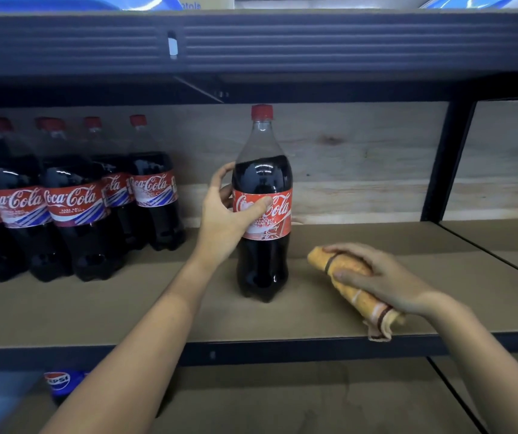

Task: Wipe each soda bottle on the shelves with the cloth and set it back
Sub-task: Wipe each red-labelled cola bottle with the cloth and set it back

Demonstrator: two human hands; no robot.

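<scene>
A large cola bottle point(263, 170) with a red cap and red label stands upright on the middle shelf point(157, 311). My left hand point(231, 214) grips it around the label, thumb in front and fingers behind. To its right, a rolled orange cloth point(350, 288) lies on the shelf near the front edge. My right hand point(379, 277) rests on top of the cloth, fingers curled over it. Several more cola bottles point(73, 198) stand in a group at the left of the same shelf.
The dark metal shelf above point(282, 42) hangs low over the bottle's cap. A black upright post point(445, 161) stands at the right, with another shelf bay beyond it. A Pepsi bottle cap point(58, 382) shows on the lower shelf at the left.
</scene>
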